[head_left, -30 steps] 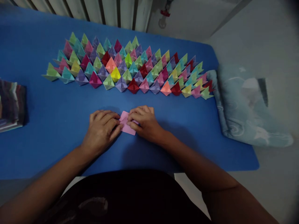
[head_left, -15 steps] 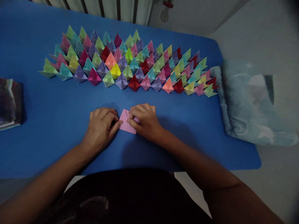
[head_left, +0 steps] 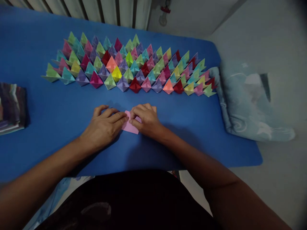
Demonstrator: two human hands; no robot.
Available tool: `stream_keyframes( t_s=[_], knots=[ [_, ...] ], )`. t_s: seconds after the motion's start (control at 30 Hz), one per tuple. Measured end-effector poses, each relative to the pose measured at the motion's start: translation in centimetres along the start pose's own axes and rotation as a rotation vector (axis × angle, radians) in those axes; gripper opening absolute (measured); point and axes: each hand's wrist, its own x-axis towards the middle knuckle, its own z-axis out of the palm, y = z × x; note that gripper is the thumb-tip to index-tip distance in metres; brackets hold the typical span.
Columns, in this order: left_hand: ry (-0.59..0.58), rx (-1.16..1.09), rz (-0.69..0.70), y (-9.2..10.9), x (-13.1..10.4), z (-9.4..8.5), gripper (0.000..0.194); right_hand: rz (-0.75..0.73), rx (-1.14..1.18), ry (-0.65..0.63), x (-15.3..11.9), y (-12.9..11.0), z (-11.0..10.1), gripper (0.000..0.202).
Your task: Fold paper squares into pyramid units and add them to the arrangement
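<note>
A small folded pink paper [head_left: 130,127] lies on the blue tabletop between my hands, its upper part covered by fingers. My left hand [head_left: 103,126] reaches in from the left, with index finger and thumb pressed together on the paper's left side. Bent fingers and thumb of my right hand [head_left: 146,118] grip the paper's right side. Beyond both hands stand several rows of folded paper boats [head_left: 128,75] in green, blue, purple, pink, red, yellow and orange.
On the blue table [head_left: 59,111], a dark stack of what look like folded cloths or papers [head_left: 13,108] sits at the left edge. A folded grey-blue patterned cloth [head_left: 247,111] hangs over the right edge. White slats [head_left: 110,12] line the back.
My left hand has slid right onto the paper, its fingers stretching out over it. My right hand stays on the right side. The whole view has shifted slightly.
</note>
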Motion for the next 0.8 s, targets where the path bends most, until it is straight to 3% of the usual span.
stream_keyframes(
  t_s=[0.17,0.33,0.4,0.57,0.67,0.8],
  knots=[
    [-0.018,0.087,0.06,-0.7,-0.1,-0.1,0.029,-0.007,0.033,0.005,0.0,0.1,-0.1,0.004],
    [-0.067,0.018,0.047,-1.6,-0.2,-0.1,0.03,0.015,0.018,0.003,0.2,0.0,-0.1,0.005],
    [-0.123,-0.031,0.029,-1.9,1.0,-0.4,0.025,0.03,0.021,0.0,0.2,-0.2,-0.1,0.007],
    [-0.464,-0.163,-0.085,-1.6,6.1,-2.0,0.016,0.033,0.089,0.086,-0.2,0.1,-0.2,0.021],
    [-0.524,-0.188,-0.141,-1.5,8.4,-2.4,0.017,-0.004,0.252,0.187,-0.4,1.3,-0.3,0.027],
    [-0.589,-0.353,-0.331,-2.2,9.7,-2.3,0.029,0.114,0.513,0.337,-0.1,3.2,-0.7,0.03]
  ],
)
